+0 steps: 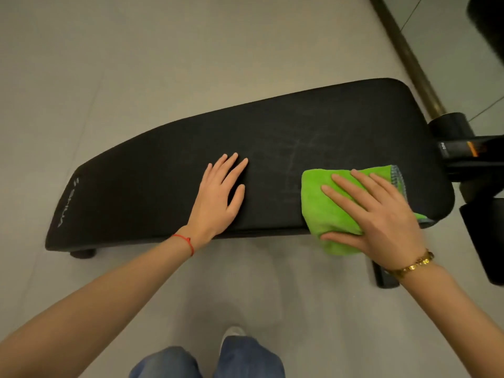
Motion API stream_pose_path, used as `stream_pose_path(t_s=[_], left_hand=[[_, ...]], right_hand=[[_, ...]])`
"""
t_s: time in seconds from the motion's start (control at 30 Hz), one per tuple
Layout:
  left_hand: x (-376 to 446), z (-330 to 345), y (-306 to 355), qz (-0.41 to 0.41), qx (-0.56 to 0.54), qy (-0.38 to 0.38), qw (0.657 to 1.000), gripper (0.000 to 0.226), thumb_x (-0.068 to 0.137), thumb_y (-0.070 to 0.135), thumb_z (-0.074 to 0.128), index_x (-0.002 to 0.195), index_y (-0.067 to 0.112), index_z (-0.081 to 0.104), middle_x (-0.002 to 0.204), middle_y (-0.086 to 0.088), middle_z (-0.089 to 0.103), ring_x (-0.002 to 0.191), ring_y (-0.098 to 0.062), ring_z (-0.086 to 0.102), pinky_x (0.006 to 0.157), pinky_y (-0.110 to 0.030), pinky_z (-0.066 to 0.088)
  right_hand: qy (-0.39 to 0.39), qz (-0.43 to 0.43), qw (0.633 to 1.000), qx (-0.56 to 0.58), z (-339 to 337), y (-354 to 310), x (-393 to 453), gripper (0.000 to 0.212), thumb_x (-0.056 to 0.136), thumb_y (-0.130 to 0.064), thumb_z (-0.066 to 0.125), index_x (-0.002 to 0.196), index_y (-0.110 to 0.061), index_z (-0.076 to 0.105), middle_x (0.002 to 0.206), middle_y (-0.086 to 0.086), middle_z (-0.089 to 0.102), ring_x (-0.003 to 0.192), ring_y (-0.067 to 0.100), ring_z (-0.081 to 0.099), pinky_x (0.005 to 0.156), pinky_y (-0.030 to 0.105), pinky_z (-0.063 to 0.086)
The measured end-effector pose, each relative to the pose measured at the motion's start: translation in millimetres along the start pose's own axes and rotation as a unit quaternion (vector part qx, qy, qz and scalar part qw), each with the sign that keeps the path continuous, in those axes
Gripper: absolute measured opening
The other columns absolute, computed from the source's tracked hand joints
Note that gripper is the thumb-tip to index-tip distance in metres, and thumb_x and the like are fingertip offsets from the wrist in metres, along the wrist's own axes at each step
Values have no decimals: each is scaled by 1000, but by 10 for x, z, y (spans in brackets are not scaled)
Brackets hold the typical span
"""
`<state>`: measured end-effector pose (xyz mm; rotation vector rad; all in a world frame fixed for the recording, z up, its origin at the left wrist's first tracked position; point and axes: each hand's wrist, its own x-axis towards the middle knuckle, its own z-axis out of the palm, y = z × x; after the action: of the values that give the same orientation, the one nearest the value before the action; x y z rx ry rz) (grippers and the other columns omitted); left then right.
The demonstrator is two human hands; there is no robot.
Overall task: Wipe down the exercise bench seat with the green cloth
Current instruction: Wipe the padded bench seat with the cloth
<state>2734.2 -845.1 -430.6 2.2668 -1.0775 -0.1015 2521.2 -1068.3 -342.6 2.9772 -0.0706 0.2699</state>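
We had our right hand spread flat on the green cloth, fingers straight and fanned across its top while the thumb lay along its near edge, so the grip was open and pressing down, not pinching. The cloth was folded into a thick pad and sat on the bench seat at its right end, on the near side; its lower part hung over the near edge of the seat, and a grey-stitched hem showed at its far right corner. Our left hand lay palm down on the bare seat to the left of the cloth, well apart from it, fingers straight and slightly spread, holding nothing. A red string circled our left wrist just off the near edge of the seat, and a gold bracelet sat on our right wrist. Faint pale streaks marked the black seat just beyond and left of the cloth. White lettering ran along the left end of the seat. Past the right end of the seat stood a black frame post with a brass-coloured bar running away from it. The seat stood on a grey floor, and nearer to us than the seat we saw our blue jeans.
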Motion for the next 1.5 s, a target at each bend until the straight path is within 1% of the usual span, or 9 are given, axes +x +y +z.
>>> stream_pose_path(t_s=[0.3,0.47,0.6,0.83,0.97,1.07,1.2,1.37,1.5], left_hand=[[-81,114,-177,56,-40,65,996,46,99,30,42,144,24,51,152,3,47,147,-18,34,122,-43,27],[-341,1,-438,74,-21,110,991,40,99,26,50,138,23,57,143,5,55,137,-10,45,115,-22,29],[-471,-131,-762,67,8,121,990,39,100,29,49,137,25,57,140,6,58,135,-9,48,115,-33,37],[-578,-144,-1124,64,-9,143,988,39,97,27,49,134,24,60,138,4,61,132,-12,52,114,-35,40],[-617,-165,-1202,52,-17,149,987,39,98,27,48,135,23,60,138,3,60,132,-13,51,115,-36,39],[-682,-210,-1321,42,-5,144,989,39,99,27,49,138,23,57,140,4,58,134,-12,49,116,-33,36],[-766,-274,-1604,33,0,139,990,40,99,26,49,139,23,56,142,3,57,136,-13,48,117,-35,35],[-817,-285,-1822,37,-20,161,986,41,97,26,49,135,21,60,137,1,61,131,-13,52,115,-36,39],[-830,-277,-1906,36,-34,174,983,40,97,24,48,134,20,61,137,1,62,131,-12,53,114,-33,39]], right_hand=[[160,-44,983,-76,534,-797,288,68,80,-67,57,129,-20,60,133,5,59,121,31,56,107,46,39],[242,-85,961,-107,603,-764,173,60,87,-61,57,125,-16,63,126,7,64,110,32,62,98,44,45],[278,-59,948,-141,657,-798,77,61,87,-62,56,128,-18,61,126,7,63,111,32,61,99,44,43],[264,-101,944,-171,1068,-1608,646,59,86,-59,56,129,-19,59,127,8,63,108,31,62,99,44,44],[263,-151,940,-157,924,-1419,547,57,90,-57,54,133,-19,57,129,7,61,111,29,61,98,43,45],[263,-119,944,-159,828,-1235,408,61,88,-59,56,132,-18,57,129,7,61,111,30,60,98,43,44],[269,-72,943,-185,1017,-1612,605,66,82,-65,57,131,-21,57,127,6,62,113,31,60,100,44,41],[233,-125,943,-204,1256,-2203,1033,67,76,-61,62,128,-18,58,123,8,64,107,32,62,97,44,46],[256,-167,939,-159,1122,-1961,924,61,84,-58,59,129,-17,58,126,7,63,107,30,62,95,42,47]])
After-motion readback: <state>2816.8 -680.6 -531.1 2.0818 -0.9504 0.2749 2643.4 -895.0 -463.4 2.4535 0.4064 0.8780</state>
